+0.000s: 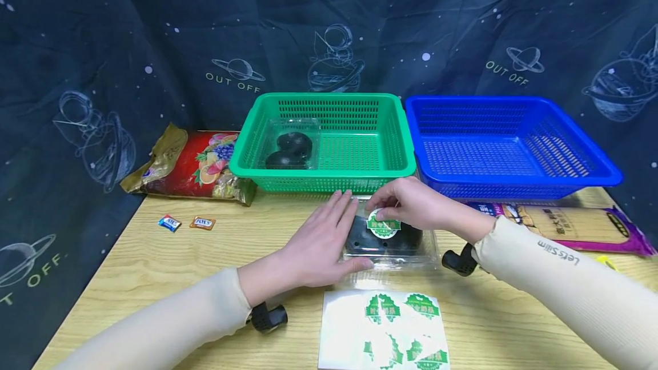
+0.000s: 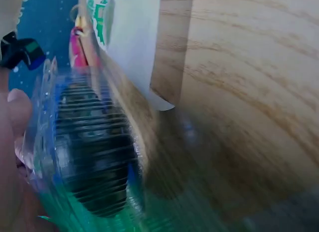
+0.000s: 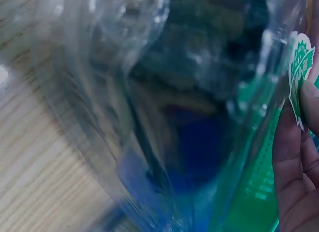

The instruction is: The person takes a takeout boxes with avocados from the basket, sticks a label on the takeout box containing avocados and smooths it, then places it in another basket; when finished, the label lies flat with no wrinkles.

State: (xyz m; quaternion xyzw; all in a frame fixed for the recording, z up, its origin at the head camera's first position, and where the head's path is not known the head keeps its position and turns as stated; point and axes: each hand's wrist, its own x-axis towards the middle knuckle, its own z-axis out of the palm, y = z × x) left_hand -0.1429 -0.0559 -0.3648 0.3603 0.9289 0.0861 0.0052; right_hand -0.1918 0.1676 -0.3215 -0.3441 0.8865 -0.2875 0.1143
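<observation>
A clear plastic box (image 1: 430, 253) holding something dark and rounded, perhaps produce, sits on the table in front of the green basket. My left hand (image 1: 319, 247) rests against its left side, fingers straight and thumb along the front edge. Between the thumb and fingers of my right hand (image 1: 413, 203) is a round green-and-white sticker (image 1: 384, 227), held at the lid. The right wrist view shows that sticker (image 3: 300, 67) pinched at its edge, seemingly not flat on the plastic. Nearer to me lies a white sheet of stickers (image 1: 341, 330) with several green labels on it.
Behind the box stand a green basket (image 1: 329, 174), holding a similar clear box (image 1: 308, 125), and a blue basket (image 1: 519, 179). A red bag (image 1: 192, 164) and two small wrapped candies (image 1: 203, 222) are at left; a pasta pack (image 1: 576, 224) lies at right.
</observation>
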